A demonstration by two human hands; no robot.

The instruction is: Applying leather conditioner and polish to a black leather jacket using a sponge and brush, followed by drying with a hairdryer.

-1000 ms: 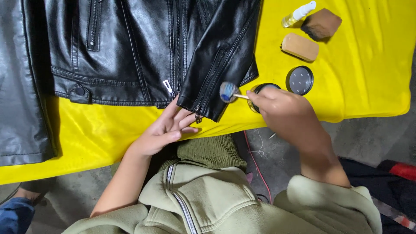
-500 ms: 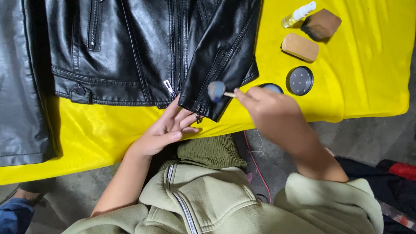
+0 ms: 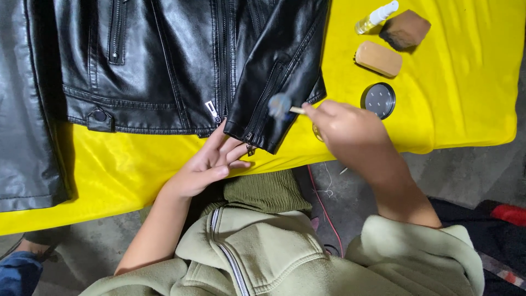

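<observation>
A black leather jacket (image 3: pixel 164 60) lies spread on a yellow cloth (image 3: pixel 466 82). Its right sleeve (image 3: pixel 282 66) crosses the front, with the zipped cuff near the table's front edge. My left hand (image 3: pixel 211 161) lies flat with fingers apart, its fingertips pressing the hem and cuff edge. My right hand (image 3: pixel 345 123) grips a small applicator brush (image 3: pixel 280 104) by its wooden handle. The blurred bluish brush head touches the sleeve cuff beside the zip.
A round dark tin lid (image 3: pixel 378 100) lies right of my right hand. Behind it sit a tan oblong block (image 3: pixel 378 58), a brown sponge (image 3: pixel 405 28) and a small spray bottle (image 3: pixel 376 16). Another dark garment (image 3: pixel 24 120) hangs over the table's left end.
My right hand has carried the brush leftward from the open tin onto the sleeve cuff. The tin is now hidden under that hand. My left hand has stayed put.
</observation>
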